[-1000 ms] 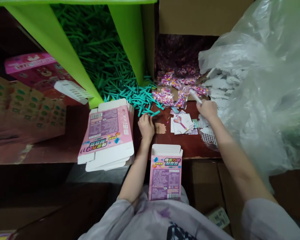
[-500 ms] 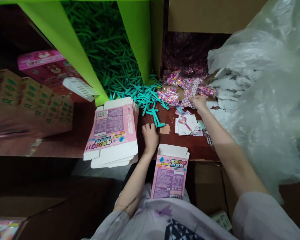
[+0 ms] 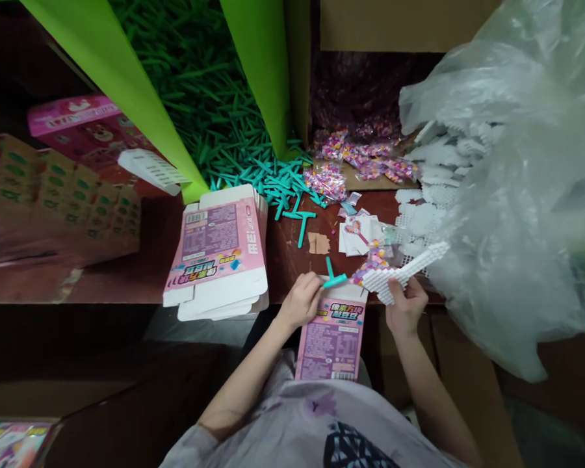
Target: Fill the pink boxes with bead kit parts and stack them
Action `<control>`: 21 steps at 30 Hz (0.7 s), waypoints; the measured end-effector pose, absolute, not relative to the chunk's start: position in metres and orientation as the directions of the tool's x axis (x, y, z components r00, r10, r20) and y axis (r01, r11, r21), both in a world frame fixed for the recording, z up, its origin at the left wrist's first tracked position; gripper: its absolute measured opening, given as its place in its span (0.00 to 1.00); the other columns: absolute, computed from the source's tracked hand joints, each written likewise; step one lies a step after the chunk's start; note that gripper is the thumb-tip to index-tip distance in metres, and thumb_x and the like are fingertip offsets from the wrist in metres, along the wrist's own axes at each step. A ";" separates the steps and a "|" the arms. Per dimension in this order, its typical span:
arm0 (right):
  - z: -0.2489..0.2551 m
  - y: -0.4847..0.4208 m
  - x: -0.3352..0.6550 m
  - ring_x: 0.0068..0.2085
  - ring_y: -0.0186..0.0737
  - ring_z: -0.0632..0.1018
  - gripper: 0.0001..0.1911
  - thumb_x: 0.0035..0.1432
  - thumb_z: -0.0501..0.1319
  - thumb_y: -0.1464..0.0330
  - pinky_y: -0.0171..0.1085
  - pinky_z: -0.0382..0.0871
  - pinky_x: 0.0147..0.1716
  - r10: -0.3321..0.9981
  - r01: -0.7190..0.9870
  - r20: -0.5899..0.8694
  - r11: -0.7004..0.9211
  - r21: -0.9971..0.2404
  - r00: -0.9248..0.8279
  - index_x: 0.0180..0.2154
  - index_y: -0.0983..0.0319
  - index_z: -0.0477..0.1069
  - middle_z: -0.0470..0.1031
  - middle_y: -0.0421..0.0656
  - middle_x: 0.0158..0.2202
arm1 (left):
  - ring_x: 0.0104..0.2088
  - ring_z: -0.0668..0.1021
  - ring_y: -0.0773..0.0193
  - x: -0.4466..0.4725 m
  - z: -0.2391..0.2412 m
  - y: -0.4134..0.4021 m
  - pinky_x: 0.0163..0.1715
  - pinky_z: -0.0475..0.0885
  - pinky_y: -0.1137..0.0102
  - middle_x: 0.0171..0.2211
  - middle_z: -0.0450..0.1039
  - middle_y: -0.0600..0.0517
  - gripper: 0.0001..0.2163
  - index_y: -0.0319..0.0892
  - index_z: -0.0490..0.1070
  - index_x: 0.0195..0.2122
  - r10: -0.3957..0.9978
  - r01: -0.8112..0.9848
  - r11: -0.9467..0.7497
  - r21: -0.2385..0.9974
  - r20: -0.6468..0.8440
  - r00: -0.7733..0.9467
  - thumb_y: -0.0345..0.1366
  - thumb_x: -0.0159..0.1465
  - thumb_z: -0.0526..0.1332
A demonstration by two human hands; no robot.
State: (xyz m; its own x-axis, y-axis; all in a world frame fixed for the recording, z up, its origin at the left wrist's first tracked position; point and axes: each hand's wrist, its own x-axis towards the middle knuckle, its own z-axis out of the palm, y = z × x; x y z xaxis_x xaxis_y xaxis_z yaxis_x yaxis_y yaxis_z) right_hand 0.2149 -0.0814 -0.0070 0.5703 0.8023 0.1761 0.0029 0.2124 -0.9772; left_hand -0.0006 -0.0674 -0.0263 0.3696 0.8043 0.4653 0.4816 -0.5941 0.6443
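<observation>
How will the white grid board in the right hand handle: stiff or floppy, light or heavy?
Probably stiff: the grid board juts straight past the right hand without sagging. Likely light, since fingers alone seem to carry it. Its studded face should resist slipping.

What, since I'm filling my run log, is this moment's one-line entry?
left hand: teal T-shaped tool | right hand: white pegboard, bead bag | between hands: open pink box

The open pink box (image 3: pixel 332 338) at the tabletop's (image 3: pixel 292 250) near edge carries a headline in large Chinese characters, with fine print and a barcode below, all too small to read surely. The stack of flat pink boxes (image 3: pixel 219 250) to its left shows the same headline upside down, plus a barcode.
</observation>
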 end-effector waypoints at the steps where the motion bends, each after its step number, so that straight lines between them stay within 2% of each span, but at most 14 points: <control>1: -0.010 -0.083 0.212 0.29 0.35 0.75 0.13 0.46 0.69 0.62 0.36 0.70 0.32 0.775 -0.036 0.158 0.227 -0.973 0.612 0.33 0.62 0.73 0.75 0.40 0.29 | 0.33 0.69 0.61 0.000 -0.027 -0.068 0.36 0.65 0.66 0.30 0.66 0.49 0.09 0.42 0.64 0.31 0.805 0.513 -0.593 0.621 0.439 0.399 0.32 0.67 0.47; 7: -0.007 -0.073 0.196 0.31 0.36 0.76 0.14 0.46 0.68 0.61 0.38 0.72 0.35 0.717 -0.218 0.070 0.301 -0.928 0.694 0.32 0.63 0.72 0.75 0.41 0.30 | 0.33 0.71 0.60 0.012 -0.013 -0.050 0.37 0.63 0.64 0.30 0.68 0.49 0.09 0.41 0.66 0.29 0.842 0.659 -0.529 0.534 0.235 0.486 0.34 0.63 0.50; 12: -0.011 -0.065 0.186 0.35 0.39 0.77 0.14 0.47 0.67 0.63 0.39 0.72 0.40 0.765 -0.153 0.145 0.304 -0.940 0.627 0.35 0.64 0.73 0.76 0.43 0.34 | 0.33 0.73 0.57 0.020 -0.007 -0.041 0.42 0.62 0.59 0.28 0.69 0.47 0.09 0.39 0.67 0.22 0.777 0.675 -0.584 0.451 0.069 0.626 0.34 0.58 0.54; 14: -0.013 -0.063 0.183 0.38 0.41 0.78 0.17 0.49 0.66 0.61 0.41 0.72 0.42 0.782 -0.104 0.165 0.282 -0.954 0.601 0.39 0.64 0.72 0.76 0.45 0.37 | 0.35 0.73 0.56 0.020 -0.009 -0.042 0.42 0.62 0.58 0.30 0.69 0.47 0.09 0.39 0.67 0.25 0.799 0.655 -0.550 0.518 0.100 0.593 0.34 0.59 0.52; 18: -0.015 -0.061 0.183 0.42 0.42 0.77 0.20 0.50 0.65 0.60 0.44 0.71 0.46 0.770 0.021 0.221 0.260 -0.965 0.599 0.44 0.62 0.68 0.75 0.47 0.42 | 0.42 0.72 0.59 0.015 -0.015 -0.045 0.44 0.65 0.63 0.41 0.69 0.46 0.13 0.40 0.67 0.44 0.910 0.441 -0.399 0.804 0.291 0.294 0.31 0.65 0.45; 19: -0.015 -0.061 0.185 0.43 0.42 0.77 0.21 0.51 0.64 0.60 0.44 0.71 0.47 0.761 0.035 0.231 0.265 -0.964 0.606 0.44 0.62 0.67 0.74 0.47 0.42 | 0.43 0.72 0.60 0.014 -0.017 -0.045 0.44 0.65 0.64 0.43 0.69 0.46 0.14 0.40 0.65 0.47 0.918 0.389 -0.378 0.840 0.287 0.273 0.32 0.66 0.45; 21: -0.015 -0.061 0.188 0.44 0.43 0.77 0.20 0.54 0.62 0.60 0.44 0.71 0.48 0.745 0.041 0.247 0.284 -0.958 0.619 0.46 0.62 0.66 0.73 0.48 0.45 | 0.42 0.73 0.60 0.013 -0.019 -0.048 0.47 0.63 0.62 0.41 0.70 0.47 0.12 0.41 0.68 0.47 0.895 0.378 -0.380 0.844 0.233 0.380 0.37 0.67 0.49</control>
State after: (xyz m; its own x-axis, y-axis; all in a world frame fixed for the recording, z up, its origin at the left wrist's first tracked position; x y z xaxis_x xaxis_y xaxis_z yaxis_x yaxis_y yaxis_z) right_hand 0.1876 -0.0606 -0.0154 0.6191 0.7454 0.2472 0.0410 0.2837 -0.9580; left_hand 0.0128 -0.0476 -0.0191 0.3804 0.8950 0.2328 0.3783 -0.3803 0.8440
